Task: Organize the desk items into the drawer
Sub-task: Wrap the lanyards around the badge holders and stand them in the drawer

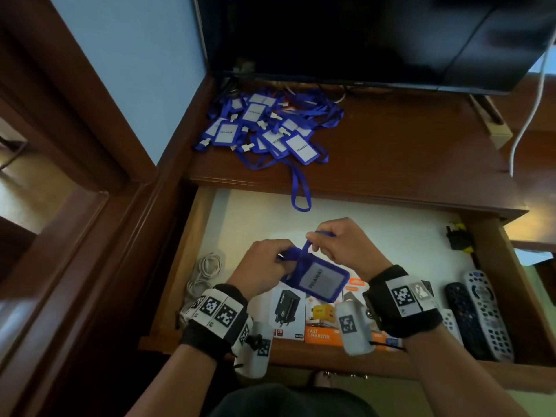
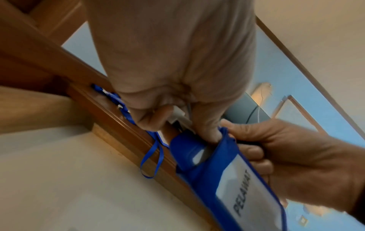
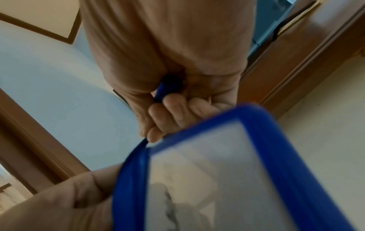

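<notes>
Above the open drawer (image 1: 192,236), both hands are holding one blue badge holder (image 1: 316,278) clear of the contents. Its long axis is running diagonally, from the strap end at the far left down toward the near right corner, and its clear window is facing up. The left hand (image 1: 261,263) is gripping the strap end of the holder, fingers curled around it, while the right hand (image 1: 340,242) is pinching the blue lanyard (image 1: 310,239) with clenched fingers. The card inside is reading "PELAWAT" — the same word is showing on several holders in the pile of badges (image 1: 264,127) lying on the desk top (image 1: 406,152) beyond the drawer, one lanyard loop dangling over the desk edge.

Beneath the hands, two charger boxes (image 1: 301,314) are lying in the drawer; the orange one is reading "FAST CHARGER", partly covered by the right wrist. Two remote controls (image 1: 478,314) are lying at the right, a coiled white cable (image 1: 204,272) at the left, a black-and-yellow plug (image 1: 458,239) at the far right — its details are hard to make out. The right wrist view is blurring the holder's print.
</notes>
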Available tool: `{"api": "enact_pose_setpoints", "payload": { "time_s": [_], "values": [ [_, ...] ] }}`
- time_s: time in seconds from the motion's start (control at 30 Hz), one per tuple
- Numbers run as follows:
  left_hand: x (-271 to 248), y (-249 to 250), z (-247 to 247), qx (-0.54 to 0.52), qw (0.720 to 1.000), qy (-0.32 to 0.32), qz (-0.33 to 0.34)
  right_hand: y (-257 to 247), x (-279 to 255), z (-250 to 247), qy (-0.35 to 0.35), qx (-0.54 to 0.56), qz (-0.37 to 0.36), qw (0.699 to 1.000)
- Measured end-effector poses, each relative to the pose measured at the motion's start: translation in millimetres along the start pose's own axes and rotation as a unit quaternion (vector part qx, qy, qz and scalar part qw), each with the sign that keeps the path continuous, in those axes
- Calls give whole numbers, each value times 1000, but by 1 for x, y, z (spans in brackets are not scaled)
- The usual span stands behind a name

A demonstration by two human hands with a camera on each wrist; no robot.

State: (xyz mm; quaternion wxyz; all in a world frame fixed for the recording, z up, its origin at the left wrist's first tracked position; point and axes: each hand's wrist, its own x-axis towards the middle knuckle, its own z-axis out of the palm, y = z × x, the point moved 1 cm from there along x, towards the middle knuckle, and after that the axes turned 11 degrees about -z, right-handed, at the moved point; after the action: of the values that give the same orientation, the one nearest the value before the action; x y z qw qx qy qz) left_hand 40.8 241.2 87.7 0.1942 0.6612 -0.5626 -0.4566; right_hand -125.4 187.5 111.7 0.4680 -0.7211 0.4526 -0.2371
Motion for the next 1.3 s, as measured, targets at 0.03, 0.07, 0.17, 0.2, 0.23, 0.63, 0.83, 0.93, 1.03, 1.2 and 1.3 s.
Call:
{"api": "enact_pose_setpoints", "payload": {
  "time_s": [0.03, 0.07, 0.17, 0.2, 0.23, 0.63, 0.83, 0.93, 1.03, 1.2, 1.3],
  "values": [
    [0, 2, -1, -31, 999, 3, 8, 0, 1, -1, 5, 5, 0, 1000],
    [1, 4, -3, -62, 998, 7, 16, 1, 2, -3, 9, 25, 4, 1000],
    [2, 8, -9, -152, 988, 18, 21, 2, 3, -10, -5, 146, 32, 989],
    [2, 10, -10, -193, 981, 22, 17, 2, 4, -12, -14, 189, 33, 981],
    [2, 12, -10, -238, 971, 25, 14, 3, 5, -13, -21, 229, 33, 973],
    [2, 22, 12, -430, 891, 137, -45, 30, 13, 17, -61, 308, 67, 947],
    [-1, -6, -20, -335, 919, 188, -90, 32, 44, 15, -118, 261, 70, 956],
    [7, -31, -41, -264, 942, 164, -125, 37, 67, 7, -94, 226, 94, 965],
    [17, -52, -59, -137, 969, 132, -160, 43, 94, -7, -37, 212, 110, 970],
    [44, -89, -65, 167, 963, 15, -210, 45, 153, -20, 61, 129, 119, 983],
    [61, -107, -54, 276, 938, -75, -198, 54, 188, -25, 166, 51, 96, 980]
  ]
}}
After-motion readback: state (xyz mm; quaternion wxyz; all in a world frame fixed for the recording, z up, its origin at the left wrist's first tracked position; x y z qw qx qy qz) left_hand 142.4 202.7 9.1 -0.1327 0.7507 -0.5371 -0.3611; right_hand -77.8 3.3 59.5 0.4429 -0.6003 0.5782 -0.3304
